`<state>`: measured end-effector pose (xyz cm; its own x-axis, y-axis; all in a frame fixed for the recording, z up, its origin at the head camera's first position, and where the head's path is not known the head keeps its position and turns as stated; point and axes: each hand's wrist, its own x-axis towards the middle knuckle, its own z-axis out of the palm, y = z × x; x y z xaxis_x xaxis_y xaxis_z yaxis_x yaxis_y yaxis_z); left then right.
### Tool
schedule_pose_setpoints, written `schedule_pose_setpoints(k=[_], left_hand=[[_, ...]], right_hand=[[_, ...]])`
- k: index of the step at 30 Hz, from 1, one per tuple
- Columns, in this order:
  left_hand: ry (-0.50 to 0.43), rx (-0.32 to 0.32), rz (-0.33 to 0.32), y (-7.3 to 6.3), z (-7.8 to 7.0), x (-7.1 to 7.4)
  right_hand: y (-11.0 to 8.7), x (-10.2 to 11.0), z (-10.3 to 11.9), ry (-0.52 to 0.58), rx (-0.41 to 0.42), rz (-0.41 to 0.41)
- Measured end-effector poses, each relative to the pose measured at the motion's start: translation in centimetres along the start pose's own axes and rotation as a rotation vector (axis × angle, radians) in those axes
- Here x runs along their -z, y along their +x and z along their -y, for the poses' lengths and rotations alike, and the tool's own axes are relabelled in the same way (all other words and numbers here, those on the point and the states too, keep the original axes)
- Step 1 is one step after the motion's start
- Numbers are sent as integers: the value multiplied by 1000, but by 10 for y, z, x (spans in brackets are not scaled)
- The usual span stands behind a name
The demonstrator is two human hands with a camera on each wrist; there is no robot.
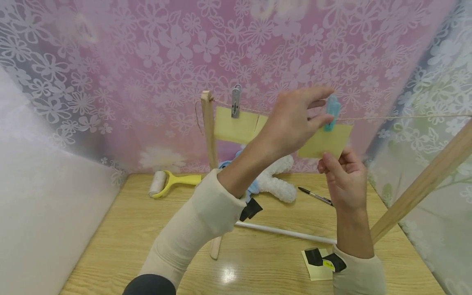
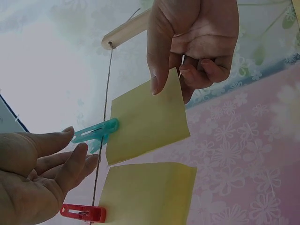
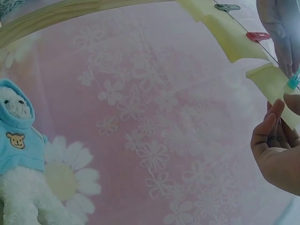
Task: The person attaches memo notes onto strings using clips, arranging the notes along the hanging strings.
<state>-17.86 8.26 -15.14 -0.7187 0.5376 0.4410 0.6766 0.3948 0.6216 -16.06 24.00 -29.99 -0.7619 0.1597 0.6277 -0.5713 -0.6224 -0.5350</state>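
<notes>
One clip [image 1: 333, 110] bites the yellow note [image 1: 322, 143]; your left hand [image 1: 289, 119] is spread beside the clip, right hand [image 1: 346, 178] pinching the note. Tug lightly before releasing.

No text is readable, even on the small yellow label [image 1: 328, 264].

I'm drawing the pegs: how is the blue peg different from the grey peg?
The blue peg is bright blue-green; the grey peg is dull grey. The left hand is right beside the blue peg, but no hand is near the grey peg. The grey peg sits close to a wooden post; the blue peg is farther from it. Both clip yellow paper to the string.
</notes>
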Motion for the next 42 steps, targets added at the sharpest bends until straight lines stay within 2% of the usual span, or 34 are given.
schedule_pose_setpoints(k=[3,5,10,13,16,19,21,23,28,31,35,38,42], left_hand=[[-4,-63,-31,-7,1,3],[-44,-109,-72,-14,3,7],[-195,-260,-240,-38,17,15],[-239,-333,-308,-56,28,18],[-283,-365,-310,-76,42,19],[-296,-380,-263,-96,61,17],[-291,-353,-223,-109,76,14],[-269,-296,-195,-123,94,9],[-206,-74,-177,-161,151,-2],[-144,42,-165,-186,184,-9],[-73,158,-144,-217,220,-17],[-23,229,-129,-237,241,-22],[67,275,-87,-261,264,-27]], right_hand=[[0,2,-1,-11,-4,8],[-1,4,-1,-32,-7,23],[-5,13,2,-153,-52,64],[-10,22,2,-210,-91,74],[-18,31,3,-258,-128,55],[-26,41,4,-349,-175,32],[-34,49,6,-442,-228,23],[-42,58,8,-568,-303,20],[-68,84,5,-853,-485,30],[-85,98,2,-998,-535,36],[-106,113,-1,-1144,-589,70],[-118,121,-3,-1242,-672,92],[-133,128,-5,-1338,-804,95]])
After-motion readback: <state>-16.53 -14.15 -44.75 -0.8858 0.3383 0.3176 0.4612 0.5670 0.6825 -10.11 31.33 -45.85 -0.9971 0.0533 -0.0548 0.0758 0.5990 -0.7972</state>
